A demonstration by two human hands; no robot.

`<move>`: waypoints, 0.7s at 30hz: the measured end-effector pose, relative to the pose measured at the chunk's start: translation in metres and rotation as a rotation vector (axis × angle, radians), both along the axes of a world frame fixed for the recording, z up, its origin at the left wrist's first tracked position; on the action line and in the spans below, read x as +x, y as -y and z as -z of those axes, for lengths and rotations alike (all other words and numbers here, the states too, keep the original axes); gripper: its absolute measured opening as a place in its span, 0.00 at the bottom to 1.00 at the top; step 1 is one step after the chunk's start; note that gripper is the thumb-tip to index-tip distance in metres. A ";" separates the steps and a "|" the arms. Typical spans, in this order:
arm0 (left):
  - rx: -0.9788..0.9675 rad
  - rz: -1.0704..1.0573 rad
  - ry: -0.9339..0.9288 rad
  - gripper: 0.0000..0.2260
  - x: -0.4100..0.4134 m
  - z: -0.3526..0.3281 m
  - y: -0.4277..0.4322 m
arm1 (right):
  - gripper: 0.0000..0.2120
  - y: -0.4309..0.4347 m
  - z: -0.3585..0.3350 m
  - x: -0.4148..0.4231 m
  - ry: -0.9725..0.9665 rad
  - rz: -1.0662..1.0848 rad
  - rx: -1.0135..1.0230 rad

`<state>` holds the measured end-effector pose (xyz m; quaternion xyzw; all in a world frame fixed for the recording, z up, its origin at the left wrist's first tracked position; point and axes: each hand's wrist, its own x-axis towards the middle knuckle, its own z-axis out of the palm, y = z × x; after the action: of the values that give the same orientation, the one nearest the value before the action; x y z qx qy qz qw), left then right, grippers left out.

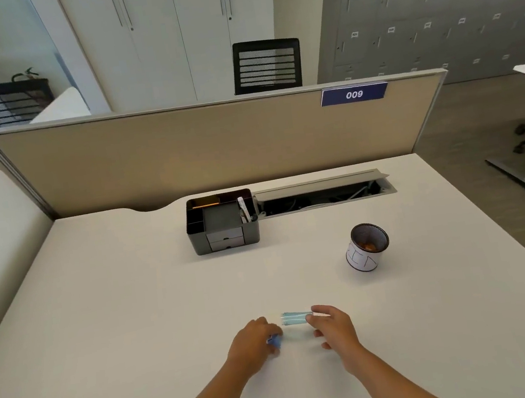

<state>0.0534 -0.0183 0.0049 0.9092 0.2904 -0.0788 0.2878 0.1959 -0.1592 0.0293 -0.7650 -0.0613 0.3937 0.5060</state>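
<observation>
A small clear packet with light blue contents (293, 318) lies on the white desk (136, 317) near the front edge. My right hand (334, 327) pinches its right end between thumb and forefinger. My left hand (254, 341) is at the packet's left end, fingers curled round a small blue piece (275, 341). What the blue piece is cannot be told. Both forearms reach in from the bottom of the view.
A black desk organiser (222, 221) with drawers and pens stands mid-desk at the back. A mesh pen cup (367, 247) with a white label stands to the right. An open cable tray (321, 194) runs behind. A beige partition (180, 149) closes the far side.
</observation>
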 end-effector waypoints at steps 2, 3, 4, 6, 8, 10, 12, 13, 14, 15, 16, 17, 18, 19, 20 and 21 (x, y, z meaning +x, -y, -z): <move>-0.102 -0.157 0.112 0.12 -0.002 -0.001 0.002 | 0.11 0.000 -0.001 -0.003 -0.028 0.006 0.014; -0.169 -0.268 0.193 0.10 -0.002 -0.004 0.002 | 0.12 -0.001 -0.002 -0.004 -0.034 0.009 0.021; -0.241 -0.384 0.267 0.08 -0.003 -0.007 0.003 | 0.12 -0.001 -0.003 -0.005 -0.036 0.010 0.027; -0.376 -0.589 0.379 0.08 -0.001 -0.015 0.000 | 0.11 -0.004 -0.007 -0.004 -0.032 0.007 0.038; -0.580 -0.771 0.457 0.11 0.001 -0.025 -0.006 | 0.09 -0.008 -0.013 -0.004 -0.028 0.001 0.062; -0.871 -0.899 0.515 0.13 0.004 -0.035 -0.013 | 0.08 -0.013 -0.019 -0.005 -0.019 -0.006 0.096; -1.027 -0.910 0.539 0.14 0.003 -0.043 -0.018 | 0.08 -0.018 -0.025 -0.007 -0.002 -0.016 0.130; -1.060 -0.893 0.543 0.15 0.003 -0.047 -0.019 | 0.08 -0.021 -0.028 -0.008 0.011 -0.023 0.147; -1.081 -0.875 0.546 0.16 0.003 -0.049 -0.018 | 0.07 -0.023 -0.029 -0.010 0.028 -0.031 0.162; -1.098 -0.861 0.551 0.17 0.002 -0.052 -0.017 | 0.07 -0.026 -0.031 -0.011 0.047 -0.039 0.178; -1.105 -0.850 0.556 0.18 0.002 -0.055 -0.016 | 0.07 -0.028 -0.032 -0.013 0.065 -0.043 0.193; -1.106 -0.845 0.563 0.18 0.001 -0.057 -0.015 | 0.07 -0.030 -0.033 -0.014 0.080 -0.042 0.206; -1.093 -0.842 0.565 0.18 0.001 -0.059 -0.015 | 0.07 -0.031 -0.034 -0.015 0.090 -0.037 0.216; -1.074 -0.842 0.567 0.18 0.000 -0.061 -0.015 | 0.07 -0.032 -0.035 -0.016 0.099 -0.029 0.223; -1.057 -0.844 0.567 0.18 -0.001 -0.062 -0.016 | 0.07 -0.033 -0.036 -0.017 0.109 -0.021 0.227; -1.043 -0.846 0.568 0.17 -0.002 -0.062 -0.017 | 0.07 -0.034 -0.037 -0.018 0.121 -0.016 0.232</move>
<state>0.0512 -0.0012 0.0672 0.4493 0.4557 0.1498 0.7537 0.1784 -0.1255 0.0658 -0.7233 -0.1430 0.3411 0.5832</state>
